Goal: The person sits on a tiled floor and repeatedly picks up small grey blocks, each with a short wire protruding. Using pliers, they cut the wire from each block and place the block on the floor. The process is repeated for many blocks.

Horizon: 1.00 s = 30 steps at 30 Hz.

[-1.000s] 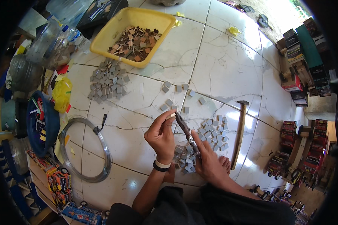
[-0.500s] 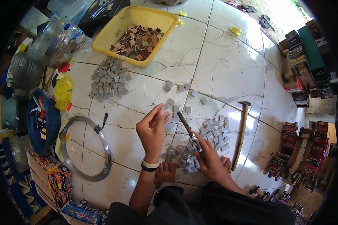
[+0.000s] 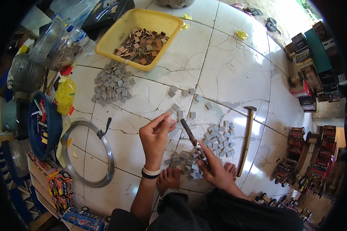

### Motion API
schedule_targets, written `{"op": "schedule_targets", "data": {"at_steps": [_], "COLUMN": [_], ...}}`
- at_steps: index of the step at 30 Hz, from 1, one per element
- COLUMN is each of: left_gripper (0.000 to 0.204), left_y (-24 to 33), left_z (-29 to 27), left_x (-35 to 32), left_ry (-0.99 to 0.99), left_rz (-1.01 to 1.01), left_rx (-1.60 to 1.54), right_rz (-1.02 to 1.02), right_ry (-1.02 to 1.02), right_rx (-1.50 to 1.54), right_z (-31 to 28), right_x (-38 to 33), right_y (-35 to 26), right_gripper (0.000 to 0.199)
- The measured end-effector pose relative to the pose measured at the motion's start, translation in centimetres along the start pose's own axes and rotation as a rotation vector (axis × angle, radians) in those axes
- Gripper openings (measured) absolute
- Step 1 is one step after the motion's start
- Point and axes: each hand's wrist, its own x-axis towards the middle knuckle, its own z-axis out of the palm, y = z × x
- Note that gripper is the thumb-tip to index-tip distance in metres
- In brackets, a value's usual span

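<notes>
- The left hand (image 3: 154, 136) is bare, with no ring or glove that I can make out.
- Around the left wrist sits a wristband (image 3: 150, 173), pale on the upper edge and black on the lower; whether it is one band or two worn together is hard to tell from here.
- The left forearm (image 3: 142, 198) is uncovered right down to the lower edge, with no sleeve in sight.
- The right hand (image 3: 219, 173) is bare as well, and nothing is worn at its wrist.
- Both feet are bare: the left foot (image 3: 168, 179) and the toes of the right foot (image 3: 231, 169).
- Dark trousers (image 3: 227, 211), charcoal or black, cover the legs in loose folds.
</notes>
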Motion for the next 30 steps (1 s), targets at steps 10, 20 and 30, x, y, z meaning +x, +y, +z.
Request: {"op": "schedule_targets", "data": {"at_steps": [10,20,30], "left_gripper": [0.029,0.029,0.033], "left_y": [-0.5,-0.4,-0.5], "left_z": [0.3,1.1,2.0], "left_x": [-0.1,-0.8,-1.6], "left_ry": [0.011,0.073,0.121], "left_rz": [-0.002,-0.041,-0.105], "left_rx": [-0.017,-0.126,-0.263], "right_rz": [0.021,0.09,0.106], "right_ry": [0.005,-0.027,-0.01], "right_rx": [0.005,0.028,-0.016], "right_z": [-0.2,-0.6,-0.5], "right_x": [-0.1,0.0,-0.4], "right_y": [-0.1,-1.0,-1.2], "right_gripper": [0.071,0.072,0.075]}}
